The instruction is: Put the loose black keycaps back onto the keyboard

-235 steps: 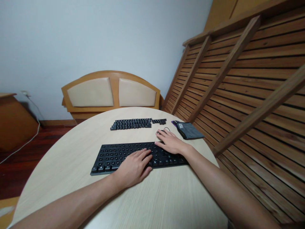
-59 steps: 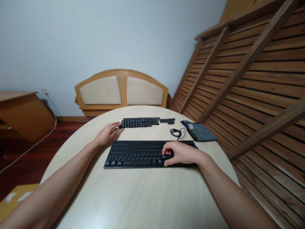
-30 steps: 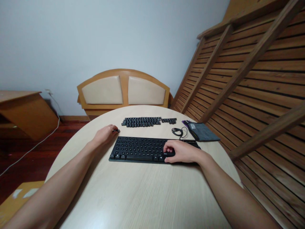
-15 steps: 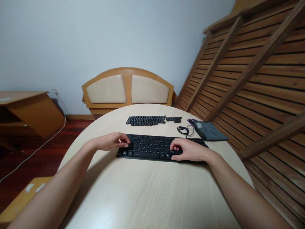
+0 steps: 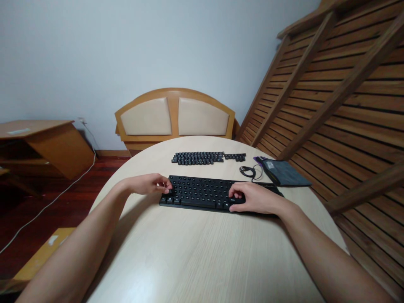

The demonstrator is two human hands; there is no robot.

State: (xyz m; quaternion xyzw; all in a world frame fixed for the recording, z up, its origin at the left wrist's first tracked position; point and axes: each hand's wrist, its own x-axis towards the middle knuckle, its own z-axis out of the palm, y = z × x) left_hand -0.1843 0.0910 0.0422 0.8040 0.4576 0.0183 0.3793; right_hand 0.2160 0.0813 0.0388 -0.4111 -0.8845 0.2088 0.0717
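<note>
A black keyboard [image 5: 202, 194] lies across the table in front of me. Most of its key positions show bare switch sockets, while the bottom row carries keycaps, among them a long space bar [image 5: 198, 203]. At its left end, my left hand [image 5: 151, 184] is closed, thumb and forefinger around a dark keycap [image 5: 170, 192] near the board. My right hand [image 5: 257, 197] rests over the right part, fingers curled and thumb low, around a wide black keycap [image 5: 235, 200]. The palm hides the keys beneath it. Behind the board, loose black keycaps [image 5: 198, 158] lie in rows.
A smaller group of keycaps [image 5: 235, 156] lies right of the rows. The coiled black cable [image 5: 248, 171] is behind the keyboard, beside a dark grey pouch [image 5: 287, 173] with something purple at its edge. The round wooden table [image 5: 189, 248] stands before a headboard [image 5: 175, 113]; wooden slats [image 5: 347, 105] lean at right.
The whole view has shifted slightly, so the table and keyboard appear a little further right. Both hands keep nearly the same places on the keyboard.
</note>
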